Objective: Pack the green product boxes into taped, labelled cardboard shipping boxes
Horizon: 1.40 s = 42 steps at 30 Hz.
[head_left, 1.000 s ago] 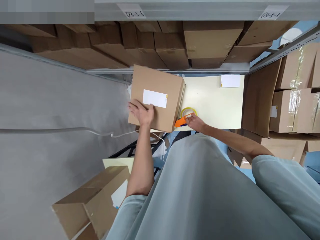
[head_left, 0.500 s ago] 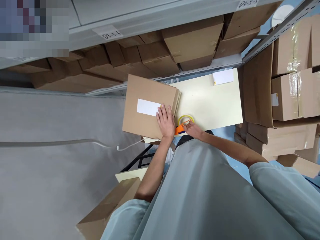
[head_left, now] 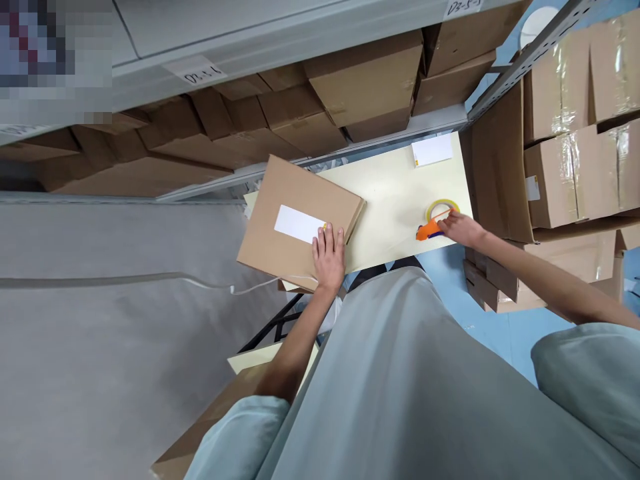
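As far as shows, the right hand [head_left: 463, 229] holds a tape dispenser [head_left: 428, 230].

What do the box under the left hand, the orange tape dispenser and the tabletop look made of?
Box: brown cardboard, matte, with plain folded edges.
Orange tape dispenser: probably plastic, judging by its even, bright colour; painted metal can't be ruled out.
Tabletop: smooth, cream, with a faint sheen; perhaps laminate or painted board, but its core isn't visible.
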Motion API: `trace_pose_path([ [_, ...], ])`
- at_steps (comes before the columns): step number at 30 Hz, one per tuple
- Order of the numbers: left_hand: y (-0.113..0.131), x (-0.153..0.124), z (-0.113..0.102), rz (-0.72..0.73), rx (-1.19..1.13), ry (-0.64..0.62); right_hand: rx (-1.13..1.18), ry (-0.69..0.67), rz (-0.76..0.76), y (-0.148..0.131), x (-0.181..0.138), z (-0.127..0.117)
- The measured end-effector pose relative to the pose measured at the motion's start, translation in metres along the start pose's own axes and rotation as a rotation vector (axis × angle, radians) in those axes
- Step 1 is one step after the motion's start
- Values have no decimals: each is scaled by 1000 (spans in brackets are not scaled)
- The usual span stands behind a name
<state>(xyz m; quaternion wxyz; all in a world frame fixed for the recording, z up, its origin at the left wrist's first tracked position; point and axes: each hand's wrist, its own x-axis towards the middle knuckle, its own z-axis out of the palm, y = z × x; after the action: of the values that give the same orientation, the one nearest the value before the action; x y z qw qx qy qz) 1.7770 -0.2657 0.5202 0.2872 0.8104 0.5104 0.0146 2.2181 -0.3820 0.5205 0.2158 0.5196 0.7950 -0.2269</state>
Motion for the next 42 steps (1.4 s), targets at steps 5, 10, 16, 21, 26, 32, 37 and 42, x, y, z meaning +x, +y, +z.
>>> trace_pose_path([
  [5, -33, -51, 4, 227, 134, -113, -172, 85, -161, 38, 46, -39],
  [10, -47, -86, -7, 288, 143, -148, -179, 131, -238, 4, 133, -65],
  [16, -10, -47, -36, 110, 28, 116, -164, 127, -336, -40, 181, -79],
  [21, 4, 82, -36, -200, -56, 348, -101, 125, -323, -62, 183, -74],
  [26, 12, 149, -8, -338, -131, 408, -60, 85, -294, -107, 166, -58],
  [32, 55, 87, 12, 115, -61, 135, 110, 72, -280, -173, 141, -43],
  [37, 52, 61, 7, 236, 99, -69, 188, 73, -262, -196, 133, -32],
  [42, 42, 66, 8, 261, 140, -113, 170, 106, -259, -190, 118, -19],
])
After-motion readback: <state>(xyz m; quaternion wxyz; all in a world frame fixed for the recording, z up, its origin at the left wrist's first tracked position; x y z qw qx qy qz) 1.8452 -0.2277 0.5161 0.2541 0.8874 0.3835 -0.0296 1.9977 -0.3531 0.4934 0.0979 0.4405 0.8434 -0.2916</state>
